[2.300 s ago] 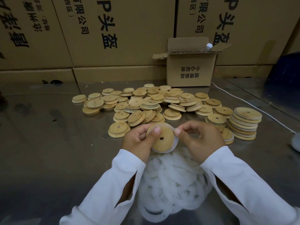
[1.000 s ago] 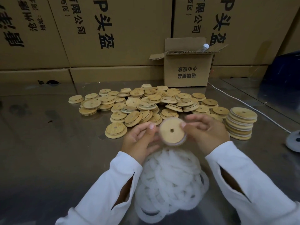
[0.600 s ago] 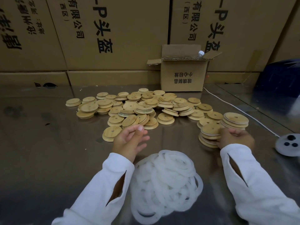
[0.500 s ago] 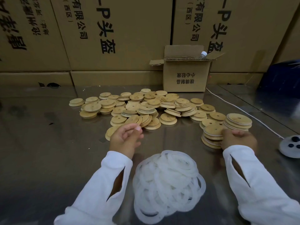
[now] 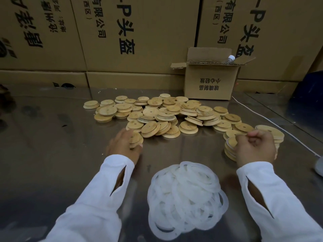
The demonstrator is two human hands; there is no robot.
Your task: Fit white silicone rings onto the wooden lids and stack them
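Note:
A loose heap of round wooden lids (image 5: 157, 114) covers the middle of the shiny metal table (image 5: 52, 154). A pile of white silicone rings (image 5: 185, 198) lies between my forearms near the front. My left hand (image 5: 120, 145) reaches the heap's near left edge, its fingers curled around one wooden lid (image 5: 137, 139) that still touches the table. My right hand (image 5: 253, 149) hovers as a loose fist over a short stack of ringed lids (image 5: 229, 149), with nothing in its fingers. A second stack (image 5: 274, 132) stands just behind that hand.
A small open cardboard box (image 5: 209, 84) with a bottle (image 5: 231, 58) in it stands behind the heap. Large printed cartons (image 5: 139, 41) wall off the back. A white cable (image 5: 283, 131) runs along the right to a pale round object (image 5: 319, 167).
The lid with its ring, held by both hands earlier, went right with my right hand onto the short stack and was let go. My left hand moved forward onto a loose lid.

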